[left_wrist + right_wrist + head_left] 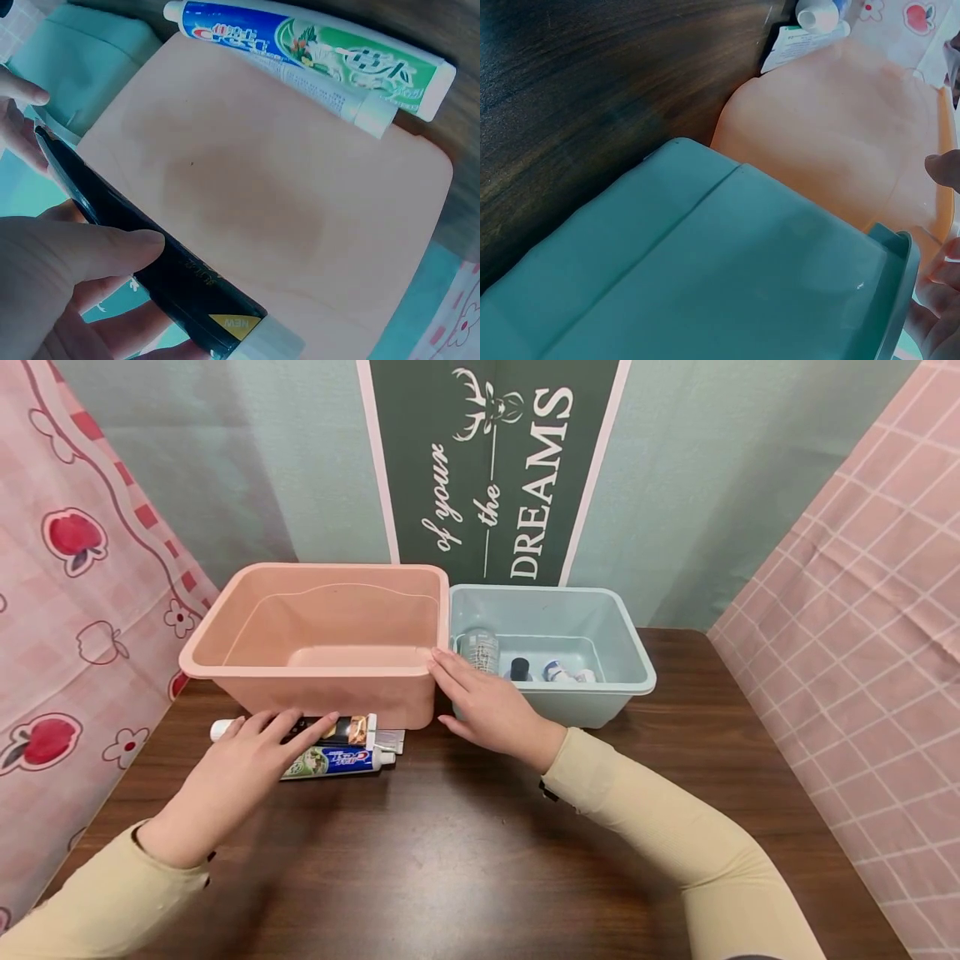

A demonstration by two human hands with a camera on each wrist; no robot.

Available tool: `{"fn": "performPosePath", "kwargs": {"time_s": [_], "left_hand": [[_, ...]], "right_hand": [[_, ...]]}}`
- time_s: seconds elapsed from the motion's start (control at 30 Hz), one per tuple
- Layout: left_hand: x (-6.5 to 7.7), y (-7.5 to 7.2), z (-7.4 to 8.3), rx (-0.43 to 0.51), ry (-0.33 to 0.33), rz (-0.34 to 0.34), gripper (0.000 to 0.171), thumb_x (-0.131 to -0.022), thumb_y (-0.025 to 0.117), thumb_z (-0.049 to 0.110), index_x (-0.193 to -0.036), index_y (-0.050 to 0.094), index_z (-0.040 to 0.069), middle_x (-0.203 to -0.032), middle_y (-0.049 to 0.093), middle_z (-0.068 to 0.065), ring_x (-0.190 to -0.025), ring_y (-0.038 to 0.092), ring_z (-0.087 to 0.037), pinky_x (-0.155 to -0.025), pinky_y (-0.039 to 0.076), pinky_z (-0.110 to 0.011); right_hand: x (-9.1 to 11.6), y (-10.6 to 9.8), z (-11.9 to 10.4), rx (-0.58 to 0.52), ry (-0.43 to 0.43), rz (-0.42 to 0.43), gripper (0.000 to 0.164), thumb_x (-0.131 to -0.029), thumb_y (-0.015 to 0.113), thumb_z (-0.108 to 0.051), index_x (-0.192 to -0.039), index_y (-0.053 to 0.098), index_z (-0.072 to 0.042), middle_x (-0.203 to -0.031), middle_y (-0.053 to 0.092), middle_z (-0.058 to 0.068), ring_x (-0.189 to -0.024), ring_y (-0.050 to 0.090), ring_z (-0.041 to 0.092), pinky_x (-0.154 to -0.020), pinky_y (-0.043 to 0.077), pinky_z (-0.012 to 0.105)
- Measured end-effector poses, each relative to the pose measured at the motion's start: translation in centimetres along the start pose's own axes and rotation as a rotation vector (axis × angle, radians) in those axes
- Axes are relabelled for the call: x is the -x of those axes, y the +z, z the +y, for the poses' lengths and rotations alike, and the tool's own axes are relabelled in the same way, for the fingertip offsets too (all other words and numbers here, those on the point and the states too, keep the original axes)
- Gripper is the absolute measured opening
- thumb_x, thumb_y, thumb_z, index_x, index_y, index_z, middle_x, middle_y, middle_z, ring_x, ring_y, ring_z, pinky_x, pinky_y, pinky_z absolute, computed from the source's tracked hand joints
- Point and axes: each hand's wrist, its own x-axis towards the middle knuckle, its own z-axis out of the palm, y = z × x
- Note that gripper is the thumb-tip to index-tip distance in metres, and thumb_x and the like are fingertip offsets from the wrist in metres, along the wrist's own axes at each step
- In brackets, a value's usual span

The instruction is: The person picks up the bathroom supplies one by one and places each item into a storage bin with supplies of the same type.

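My left hand (236, 764) grips a black tube with a white cap (187, 274), thumb on one side and fingers on the other, in front of the pink tub (315, 673). Beneath it a blue and green toothpaste tube (341, 762) lies on the table. A paler tube (330, 96) lies against that one, partly hidden by it. My right hand (498, 710) reaches over the meeting rims of the pink tub and the light blue tub (633, 687), its fingers extended at the pink tub's corner. Nothing shows in its grasp.
Inside the light blue tub are a clear bottle (480, 649), a black-capped item (520, 669) and small white and blue items (557, 672). Both tubs stand on the brown wooden table (465, 860) against a hanging cloth (315, 460). Pink cloths hang at both sides.
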Motion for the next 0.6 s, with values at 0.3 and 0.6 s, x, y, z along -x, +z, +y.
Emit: {"fn": "performPosePath", "kwargs": {"time_s": [0.3,0.6], "left_hand": [[-0.59,-0.65,-0.08,0.005,0.006,0.016,0.060,-0.079,0.047,-0.016,-0.130,0.054,0.013,-0.110,0.051,-0.017,-0.084,0.053,-0.039,-0.060,0.047,-0.053],[-0.97,-1.00,-0.45,-0.024,0.014,0.023,0.057,-0.080,0.045,-0.013,-0.130,0.054,0.013,-0.107,0.050,-0.018,-0.083,0.051,-0.038,-0.056,0.046,-0.051]], "right_hand": [[0.12,-0.02,-0.03,-0.001,-0.002,0.010,0.072,-0.085,0.066,-0.030,-0.142,0.035,0.001,-0.145,0.035,0.016,-0.136,0.029,0.022,-0.104,0.034,0.036],[0.09,0.05,0.02,-0.008,-0.001,0.012,0.072,-0.085,0.066,-0.029,-0.142,0.034,0.000,-0.146,0.034,0.016,-0.136,0.029,0.022,-0.104,0.034,0.036]]}}
